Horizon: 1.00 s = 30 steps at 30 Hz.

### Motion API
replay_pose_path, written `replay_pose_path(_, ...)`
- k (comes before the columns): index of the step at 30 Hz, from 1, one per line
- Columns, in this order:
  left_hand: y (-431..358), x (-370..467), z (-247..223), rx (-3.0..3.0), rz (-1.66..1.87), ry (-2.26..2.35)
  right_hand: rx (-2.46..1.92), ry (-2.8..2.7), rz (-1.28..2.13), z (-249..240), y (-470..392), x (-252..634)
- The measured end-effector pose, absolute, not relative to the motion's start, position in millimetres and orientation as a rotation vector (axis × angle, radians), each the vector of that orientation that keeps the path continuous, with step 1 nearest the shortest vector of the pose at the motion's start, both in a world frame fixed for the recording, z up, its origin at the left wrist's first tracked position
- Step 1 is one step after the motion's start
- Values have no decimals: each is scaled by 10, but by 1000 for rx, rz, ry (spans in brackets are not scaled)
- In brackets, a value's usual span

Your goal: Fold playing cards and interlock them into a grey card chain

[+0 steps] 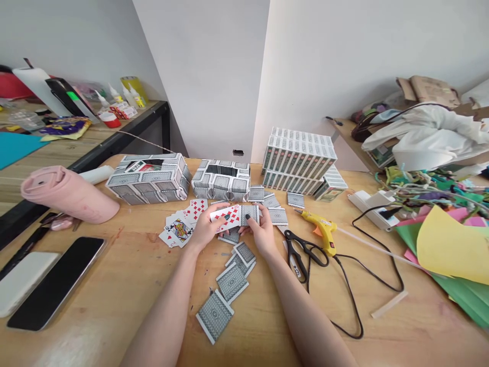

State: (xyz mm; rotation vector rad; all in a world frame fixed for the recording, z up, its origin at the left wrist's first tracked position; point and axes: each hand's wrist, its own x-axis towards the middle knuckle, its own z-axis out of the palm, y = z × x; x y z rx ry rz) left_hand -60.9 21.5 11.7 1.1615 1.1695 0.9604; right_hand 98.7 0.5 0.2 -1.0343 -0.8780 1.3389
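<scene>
My left hand pinches a face-up playing card with red diamonds. Beside it, my right hand grips a face-down card with a grey patterned back. The two cards meet or overlap between my thumbs. Face-up cards lie left of my hands, a queen among them. Several grey-backed cards trail toward me on the table, and more lie behind my right hand. Two card-covered boxes with openings on top stand behind.
Card packs are stacked at the back. Right of my hands lie black scissors, a yellow glue gun with its cord and a power strip. A phone and pink roll are left.
</scene>
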Motion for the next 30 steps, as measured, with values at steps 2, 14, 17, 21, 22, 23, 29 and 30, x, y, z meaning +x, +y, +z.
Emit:
replay_pose_path(2,215,-611,115,1174,955,1161,-1023,-891,1375,14,-7,998)
replay_pose_path(14,231,-649,142,1125,939,1198,-1035,-1024,1423,33,-57,972)
replay_pose_path(17,229,-650,171,1112,927,1210,-1019,-1069,1376,20,-62,979)
replay_pose_path(21,229,-643,182,1108,920,1204,-1007,-1121,1293,46,-64,994)
replay_pose_path(22,230,-641,179,1110,918,1202,-1014,-1126,1284,53,-64,996)
replay_pose_path(23,231,-639,176,1111,918,1202,-1022,-1127,1283,58,-63,996)
replay_pose_path(29,236,-637,167,1111,919,1217,-1055,-1139,1263,38,-56,996)
replay_pose_path(30,236,-638,169,1113,919,1221,-1061,-1156,1237,33,-54,998)
